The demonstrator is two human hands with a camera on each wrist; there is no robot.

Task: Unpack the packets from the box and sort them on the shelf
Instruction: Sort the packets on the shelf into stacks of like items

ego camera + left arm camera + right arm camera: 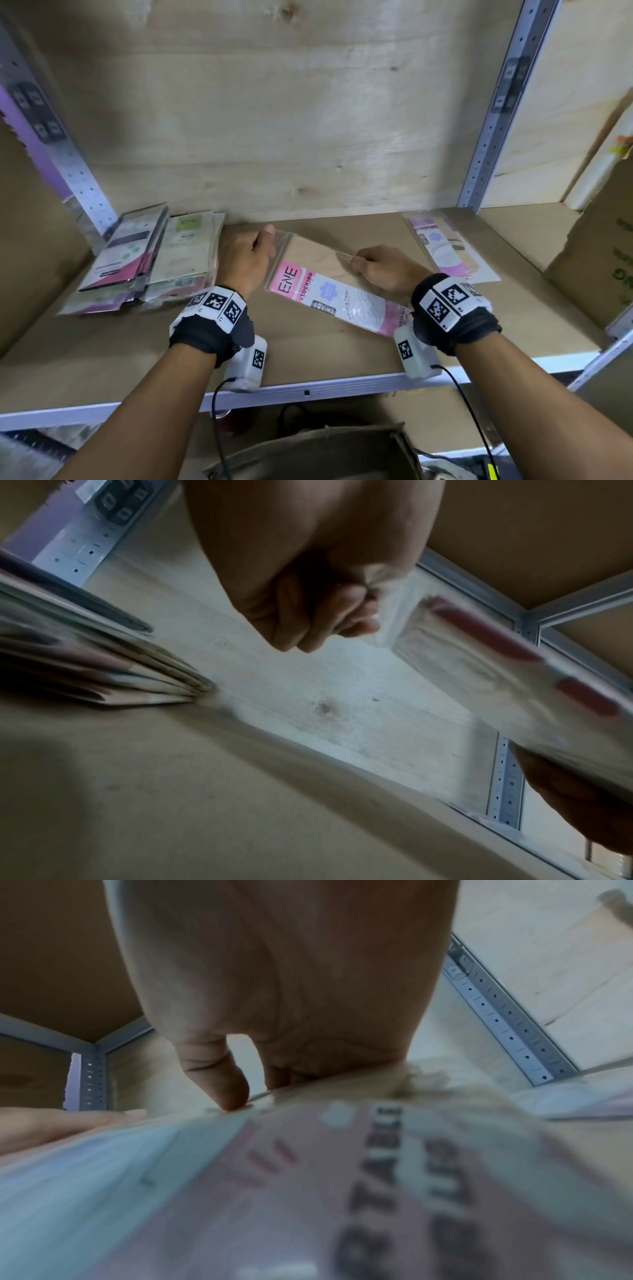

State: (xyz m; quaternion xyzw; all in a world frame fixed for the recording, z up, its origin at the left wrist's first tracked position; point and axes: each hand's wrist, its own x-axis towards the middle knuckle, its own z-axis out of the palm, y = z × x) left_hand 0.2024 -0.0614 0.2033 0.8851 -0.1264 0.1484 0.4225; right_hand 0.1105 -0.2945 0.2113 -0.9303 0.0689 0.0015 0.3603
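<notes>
I pinch the pink packet point(329, 298) mid-frame, left hand point(245, 262) and right hand point(383, 270) curled on its edges, squaring it between lower-left stack point(150, 260) and right packet point(445, 246)

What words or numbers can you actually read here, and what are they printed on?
"ENE", "STOCKING", "45", "Variety Color": pink packet, gripped by left hand and right hand.
"ENE", faint: green label on the left stack.
Blurred "...TABLE": same packet, right wrist view.
Cardboard box print: cut off, unreadable.
</notes>
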